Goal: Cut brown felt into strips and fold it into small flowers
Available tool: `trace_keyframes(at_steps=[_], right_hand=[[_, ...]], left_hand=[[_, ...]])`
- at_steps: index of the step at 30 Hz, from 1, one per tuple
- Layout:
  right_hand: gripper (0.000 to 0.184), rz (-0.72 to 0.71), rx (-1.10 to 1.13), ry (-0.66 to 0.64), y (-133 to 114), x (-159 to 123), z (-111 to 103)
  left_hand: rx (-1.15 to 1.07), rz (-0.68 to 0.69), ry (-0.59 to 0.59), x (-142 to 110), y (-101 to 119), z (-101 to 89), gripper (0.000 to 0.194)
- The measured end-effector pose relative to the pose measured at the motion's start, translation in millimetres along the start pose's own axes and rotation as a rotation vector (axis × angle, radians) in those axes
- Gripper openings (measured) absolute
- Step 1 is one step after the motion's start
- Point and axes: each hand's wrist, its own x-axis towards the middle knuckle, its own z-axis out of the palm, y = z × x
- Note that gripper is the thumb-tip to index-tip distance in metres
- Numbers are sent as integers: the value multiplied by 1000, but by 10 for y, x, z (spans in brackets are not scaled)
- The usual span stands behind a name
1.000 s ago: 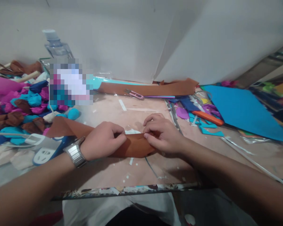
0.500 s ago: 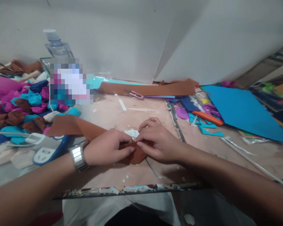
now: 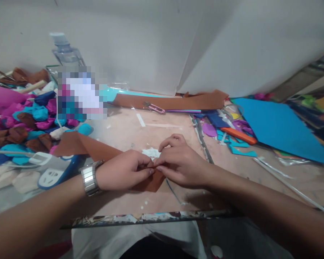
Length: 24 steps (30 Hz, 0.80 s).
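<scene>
A long brown felt strip (image 3: pixel 97 149) runs from the left pile to the middle of the table, and its near end is folded into a small wad (image 3: pixel 151 182). My left hand (image 3: pixel 121 174), with a metal watch on the wrist, pinches that folded end with closed fingers. My right hand (image 3: pixel 179 163) meets it fingertip to fingertip and pinches the same fold. A bit of white stuffing (image 3: pixel 150 152) lies just behind the hands.
A heap of pink, blue and brown felt shapes (image 3: pixel 21 126) fills the left, with a white and blue tool (image 3: pixel 50 169) in front. A water bottle (image 3: pixel 66 54), another brown strip (image 3: pixel 175 101), pink snips (image 3: pixel 155 108), a blue sheet (image 3: pixel 275 126) and an orange cutter (image 3: pixel 237 135) lie beyond.
The visible brown end has shrunk as both hands drew together and folded it smaller. The right hand has shifted a little left toward the left hand.
</scene>
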Motion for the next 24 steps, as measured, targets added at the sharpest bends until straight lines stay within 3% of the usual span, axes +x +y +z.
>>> trace_keyframes(at_steps=[9, 21, 24], right_hand=[[18, -2, 1, 42, 23, -8, 12], [21, -67, 1, 64, 28, -14, 20], [19, -68, -7, 49, 22, -13, 15]], left_hand=[[-150, 24, -12, 18, -3, -4, 16], [-216, 3, -54, 5, 14, -28, 10], [-246, -9, -21, 9, 11, -29, 31]])
